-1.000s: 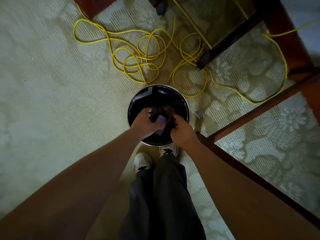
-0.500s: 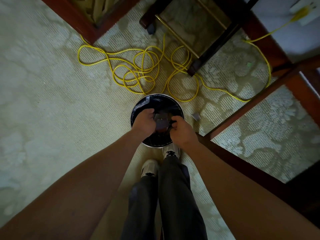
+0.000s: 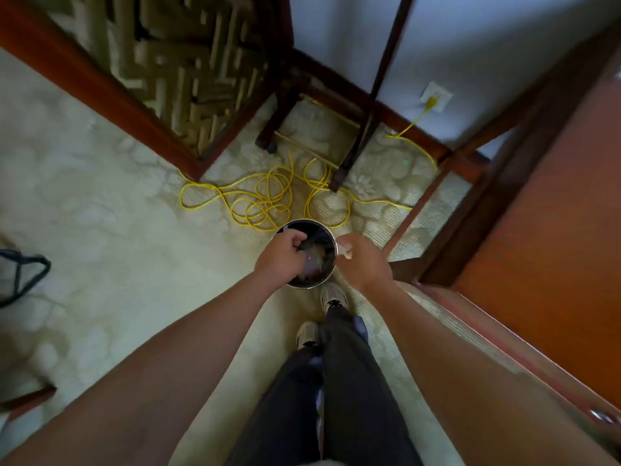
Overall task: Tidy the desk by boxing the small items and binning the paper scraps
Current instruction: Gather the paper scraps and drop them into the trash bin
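A round metal bin (image 3: 331, 238) with a black liner stands on the carpet in front of my feet. Paper scraps (image 3: 314, 264) show as a pale blur inside it. My left hand (image 3: 280, 257) hovers over the bin's left rim with its fingers curled down into the opening; blur hides whether they hold anything. My right hand (image 3: 363, 262) is just outside the right rim, fingers loosely bent and apart from the left hand. A small pale scrap (image 3: 342, 245) shows at its fingertips; I cannot tell whether it lies on the carpet or is touched.
A tangled yellow cable (image 3: 265, 200) lies on the carpet behind the bin and runs to a wall socket (image 3: 435, 97). Dark chair legs (image 3: 339, 176) stand beyond it. A reddish wooden desk (image 3: 551, 250) fills the right side. A dark strap (image 3: 23, 274) lies at the left.
My hands were together over the bin with scraps between them; now they have parted, the right one moving outside the rim. The view has tilted up toward the wall.
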{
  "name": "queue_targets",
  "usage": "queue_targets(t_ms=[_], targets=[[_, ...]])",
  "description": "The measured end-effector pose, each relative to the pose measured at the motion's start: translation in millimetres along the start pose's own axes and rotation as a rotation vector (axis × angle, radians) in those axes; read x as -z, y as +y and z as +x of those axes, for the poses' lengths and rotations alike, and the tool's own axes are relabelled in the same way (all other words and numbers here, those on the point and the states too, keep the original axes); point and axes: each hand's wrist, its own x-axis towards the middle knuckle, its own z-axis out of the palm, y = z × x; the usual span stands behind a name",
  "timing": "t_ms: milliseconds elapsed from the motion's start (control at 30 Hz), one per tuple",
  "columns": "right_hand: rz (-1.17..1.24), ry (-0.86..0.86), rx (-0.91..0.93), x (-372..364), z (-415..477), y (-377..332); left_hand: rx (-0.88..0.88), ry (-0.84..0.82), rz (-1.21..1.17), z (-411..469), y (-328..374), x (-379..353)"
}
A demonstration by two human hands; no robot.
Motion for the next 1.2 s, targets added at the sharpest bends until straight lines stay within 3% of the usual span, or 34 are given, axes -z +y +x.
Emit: queue_targets(t_ms=[167, 333, 567, 933, 1200], targets=[[0.033, 0.181, 0.017, 52.5, -77.0, -10.3, -0.171, -0.013, 0.108, -66.0, 53.8, 15.5], [0.022, 0.36, 0.016, 97.9, -143.2, 7.1, -0.457, -0.111, 0.213, -114.1, 106.0, 11.0], [0.061, 0.579, -0.063, 145.6, -224.4, 49.3, -0.629, -0.187, 0.362, -172.8, 169.2, -29.5], [0.172, 0.847, -0.213, 200.1, -342.3, 163.6, -0.974, -0.318, 0.564, -265.8, 255.2, -154.1], [0.165, 0.871, -0.31, 246.2, -414.8, 286.6, -1.007, -0.39, 0.612, -323.6, 285.9, -290.2]])
